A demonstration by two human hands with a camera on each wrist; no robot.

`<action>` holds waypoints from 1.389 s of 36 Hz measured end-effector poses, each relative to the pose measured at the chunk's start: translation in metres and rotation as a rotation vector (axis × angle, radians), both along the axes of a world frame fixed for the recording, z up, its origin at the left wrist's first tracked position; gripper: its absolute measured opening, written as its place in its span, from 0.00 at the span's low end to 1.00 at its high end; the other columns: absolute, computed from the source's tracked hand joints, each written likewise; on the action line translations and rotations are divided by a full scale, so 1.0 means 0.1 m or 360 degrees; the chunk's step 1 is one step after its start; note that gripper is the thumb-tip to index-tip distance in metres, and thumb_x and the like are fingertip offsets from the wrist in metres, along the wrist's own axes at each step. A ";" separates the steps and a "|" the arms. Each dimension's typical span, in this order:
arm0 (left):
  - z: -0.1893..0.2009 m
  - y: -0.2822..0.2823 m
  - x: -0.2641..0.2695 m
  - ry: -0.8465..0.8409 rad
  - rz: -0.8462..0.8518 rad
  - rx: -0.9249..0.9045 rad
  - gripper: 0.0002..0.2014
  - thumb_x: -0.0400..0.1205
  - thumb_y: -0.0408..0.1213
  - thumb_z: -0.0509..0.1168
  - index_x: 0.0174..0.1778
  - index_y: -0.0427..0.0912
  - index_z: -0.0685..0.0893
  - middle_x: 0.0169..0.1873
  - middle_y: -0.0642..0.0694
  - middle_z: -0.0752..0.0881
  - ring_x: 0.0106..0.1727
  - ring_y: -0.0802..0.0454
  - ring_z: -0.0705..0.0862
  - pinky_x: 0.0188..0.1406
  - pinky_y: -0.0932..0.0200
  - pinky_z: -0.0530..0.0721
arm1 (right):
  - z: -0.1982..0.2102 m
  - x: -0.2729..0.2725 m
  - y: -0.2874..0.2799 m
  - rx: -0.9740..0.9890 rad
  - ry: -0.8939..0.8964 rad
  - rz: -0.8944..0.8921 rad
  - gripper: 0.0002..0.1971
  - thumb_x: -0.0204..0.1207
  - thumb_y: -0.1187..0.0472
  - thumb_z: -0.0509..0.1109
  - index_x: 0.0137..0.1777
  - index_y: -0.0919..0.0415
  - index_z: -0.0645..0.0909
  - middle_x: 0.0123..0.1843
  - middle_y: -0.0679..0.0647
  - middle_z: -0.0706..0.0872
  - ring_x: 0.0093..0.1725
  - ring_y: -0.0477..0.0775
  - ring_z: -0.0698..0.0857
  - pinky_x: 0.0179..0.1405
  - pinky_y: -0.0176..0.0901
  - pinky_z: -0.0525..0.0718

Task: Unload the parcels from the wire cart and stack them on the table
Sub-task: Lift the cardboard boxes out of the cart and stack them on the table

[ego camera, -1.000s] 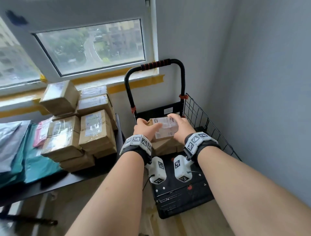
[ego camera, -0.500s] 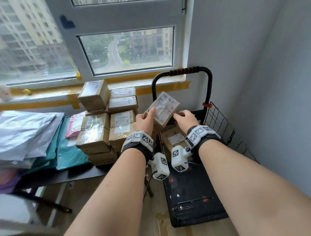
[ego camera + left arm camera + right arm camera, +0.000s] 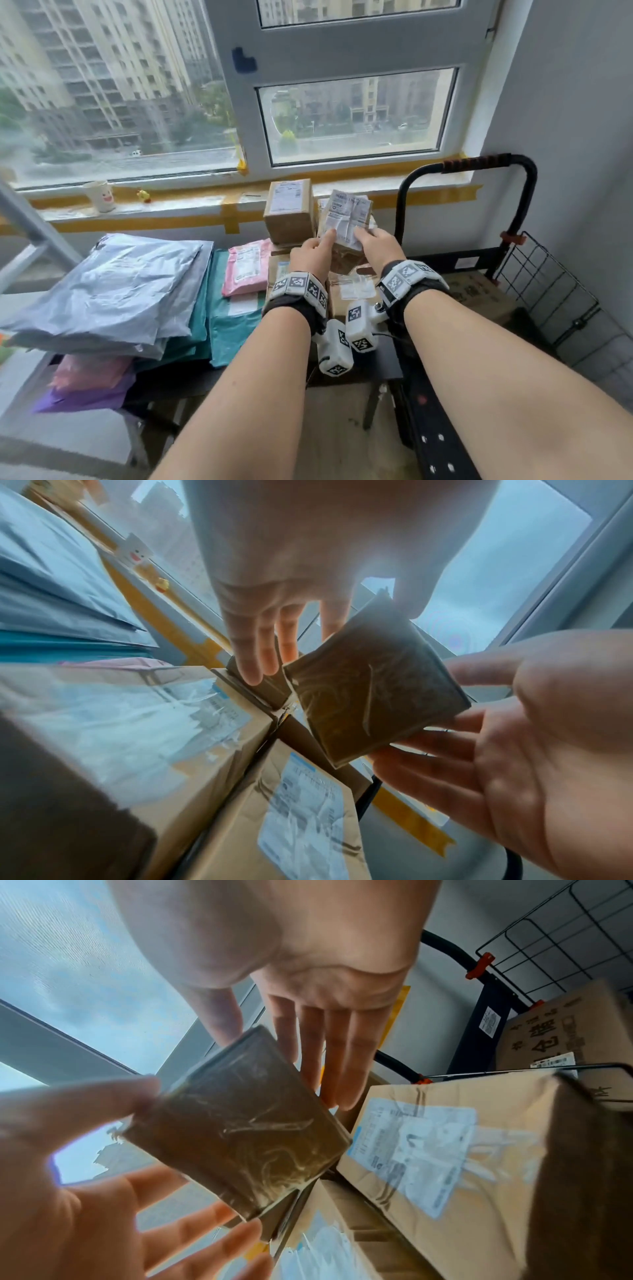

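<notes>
Both hands hold one small parcel [image 3: 346, 219] tilted above the stack [image 3: 289, 214] on the counter [image 3: 387, 363]. The left hand [image 3: 313, 253] and right hand [image 3: 378, 245] pinch its opposite edges, thumbs on the label, likely to aim it at the gap beside the top box. The cart [image 3: 548, 291] stands just right, one box inside.

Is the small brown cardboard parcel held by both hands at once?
Yes, the left hand and right hand hold the small brown cardboard parcel from opposite sides.

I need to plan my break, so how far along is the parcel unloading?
Mostly done: cardboard boxes already stand stacked on the table. In hand: the left hand and right hand hold a small parcel above them. Left: one box in the wire cart.
</notes>
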State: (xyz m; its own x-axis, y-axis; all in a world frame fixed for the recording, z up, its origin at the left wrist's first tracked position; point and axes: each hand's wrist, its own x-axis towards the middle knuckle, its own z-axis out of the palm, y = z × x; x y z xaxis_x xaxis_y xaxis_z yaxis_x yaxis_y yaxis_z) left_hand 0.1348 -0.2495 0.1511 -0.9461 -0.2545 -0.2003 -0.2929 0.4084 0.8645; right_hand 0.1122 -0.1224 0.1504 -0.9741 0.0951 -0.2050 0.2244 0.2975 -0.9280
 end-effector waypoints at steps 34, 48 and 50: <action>-0.08 -0.30 -1.68 0.0151 0.0002 -0.1253 0.25 0.86 0.54 0.46 0.70 0.44 0.75 0.67 0.43 0.77 0.69 0.43 0.73 0.67 0.45 0.68 | -0.05 -1.60 -0.38 0.0238 -0.0108 0.0104 0.19 0.77 0.44 0.64 0.65 0.51 0.78 0.56 0.49 0.83 0.55 0.54 0.83 0.62 0.53 0.82; -0.04 -0.35 -1.69 0.0151 -0.0094 -0.1165 0.20 0.86 0.52 0.46 0.71 0.61 0.74 0.70 0.46 0.73 0.72 0.45 0.68 0.69 0.40 0.63 | -0.01 -1.65 -0.34 0.0361 -0.0086 -0.0051 0.08 0.75 0.52 0.62 0.45 0.55 0.75 0.45 0.52 0.80 0.43 0.55 0.79 0.38 0.44 0.71; -0.03 -0.34 -1.67 0.0164 -0.0114 -0.1120 0.20 0.86 0.52 0.46 0.72 0.61 0.74 0.71 0.47 0.72 0.73 0.45 0.67 0.70 0.41 0.63 | -0.01 -1.63 -0.35 0.0347 -0.0094 -0.0066 0.09 0.77 0.51 0.61 0.50 0.56 0.76 0.46 0.53 0.81 0.44 0.55 0.80 0.42 0.45 0.73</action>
